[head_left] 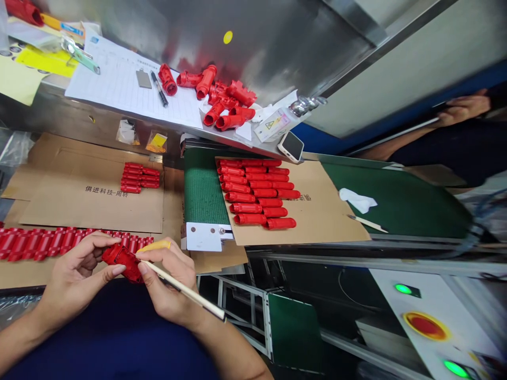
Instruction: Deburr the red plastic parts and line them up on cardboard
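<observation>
Workshop machinery surrounds a steel table, with a green conveyor belt beyond its right end, a second green belt farther right and a control panel with green lamps and a red button at the lower right corner. Brown cardboard sheets cover the near left, and a long strip of red plastic parts runs along their near edge. More red parts lie in neat rows on cardboard over the belt, and a loose heap sits beside grid paper and a black pen on the upper ledge, with a phone at its edge. At the far right, a co-worker's hand rests beyond the belt. The left hand and right hand are close together, both clamped on a chunky red moulded part just over the strip. The right hand also grips a slim white stick, and a yellow strip lies along its forefinger.
</observation>
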The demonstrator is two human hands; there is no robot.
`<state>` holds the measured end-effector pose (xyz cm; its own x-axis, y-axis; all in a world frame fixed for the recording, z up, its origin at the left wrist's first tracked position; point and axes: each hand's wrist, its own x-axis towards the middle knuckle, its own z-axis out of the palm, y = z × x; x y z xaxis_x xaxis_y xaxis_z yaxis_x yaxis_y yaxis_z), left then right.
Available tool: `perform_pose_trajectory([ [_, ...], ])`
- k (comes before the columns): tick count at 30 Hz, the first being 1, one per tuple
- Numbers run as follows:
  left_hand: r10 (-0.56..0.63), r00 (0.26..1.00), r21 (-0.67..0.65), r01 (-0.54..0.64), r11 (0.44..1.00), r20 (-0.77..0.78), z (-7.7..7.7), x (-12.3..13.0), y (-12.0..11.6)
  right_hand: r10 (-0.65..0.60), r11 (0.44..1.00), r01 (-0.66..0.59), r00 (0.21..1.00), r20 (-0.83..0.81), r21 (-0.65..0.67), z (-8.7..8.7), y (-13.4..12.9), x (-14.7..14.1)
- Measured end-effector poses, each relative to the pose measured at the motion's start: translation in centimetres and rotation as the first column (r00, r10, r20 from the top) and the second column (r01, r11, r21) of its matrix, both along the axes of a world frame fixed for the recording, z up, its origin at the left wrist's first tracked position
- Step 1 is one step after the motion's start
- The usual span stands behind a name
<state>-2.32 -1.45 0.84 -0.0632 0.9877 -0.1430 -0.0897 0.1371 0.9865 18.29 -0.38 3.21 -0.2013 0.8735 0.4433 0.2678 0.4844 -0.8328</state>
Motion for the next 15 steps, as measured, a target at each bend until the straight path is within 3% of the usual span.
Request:
perform_pose_trajectory([
  [5,-0.088,0.994,-0.088,0.094,0.992,0.069,0.06,-0.35,0.23,-0.01,0.988,-0.006,0.995,-0.103,-0.151,0.24,0.09,0.19],
  [15,-0.134,0.988,-0.061,0.138,0.988,0.076,0.53,-0.38,0.36,-0.006,0.978,-0.011,0.997,-0.08,-0.21,0.05,0.32,0.3],
])
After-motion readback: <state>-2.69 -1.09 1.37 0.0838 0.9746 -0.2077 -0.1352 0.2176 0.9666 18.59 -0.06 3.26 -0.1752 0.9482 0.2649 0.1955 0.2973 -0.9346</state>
